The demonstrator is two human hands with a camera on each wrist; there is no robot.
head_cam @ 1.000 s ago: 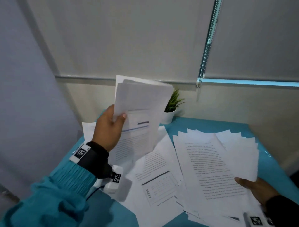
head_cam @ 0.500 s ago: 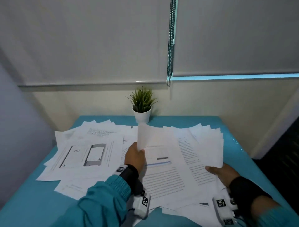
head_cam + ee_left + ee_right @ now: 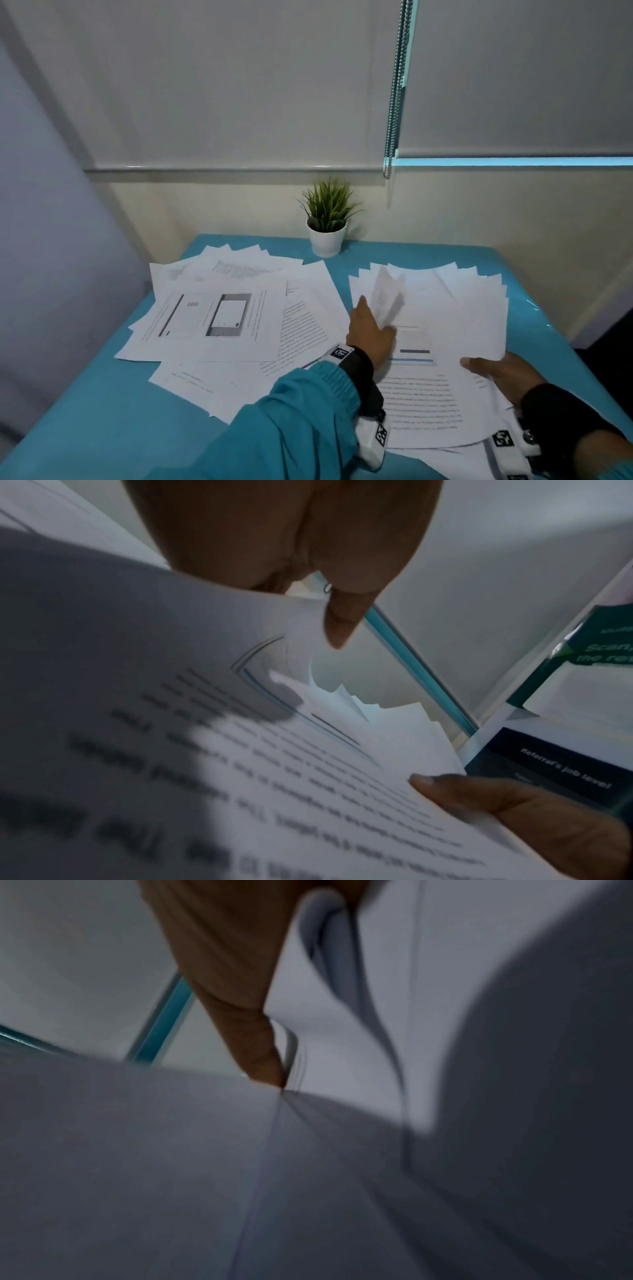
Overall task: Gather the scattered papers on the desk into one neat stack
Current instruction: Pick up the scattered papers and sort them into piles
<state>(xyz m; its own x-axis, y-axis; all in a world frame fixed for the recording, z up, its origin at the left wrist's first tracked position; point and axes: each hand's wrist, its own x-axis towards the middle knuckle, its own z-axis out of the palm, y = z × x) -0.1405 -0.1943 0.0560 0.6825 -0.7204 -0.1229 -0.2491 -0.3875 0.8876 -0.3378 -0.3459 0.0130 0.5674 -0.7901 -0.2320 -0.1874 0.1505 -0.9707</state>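
White printed papers lie in two spreads on the teal desk (image 3: 85, 421). The left spread (image 3: 219, 315) lies loose and fanned. My left hand (image 3: 371, 334) pinches a few sheets (image 3: 387, 299) and holds them low over the right pile (image 3: 435, 387), their far edge curling up. The left wrist view shows the thumb (image 3: 337, 620) on top of those sheets (image 3: 192, 723). My right hand (image 3: 496, 373) grips the right pile's near right edge, thumb on top. In the right wrist view a finger (image 3: 253, 1031) lies against blurred white sheets (image 3: 205, 1150).
A small green plant in a white pot (image 3: 326, 233) stands at the back of the desk, against the wall. A bead chain (image 3: 395, 89) hangs from the roller blinds above it. Bare teal desk shows at the near left and the far right.
My left hand has brought its sheets down from in front of me onto the right pile. The head view has swung left, then back right. My right hand has stayed at the pile's edge.
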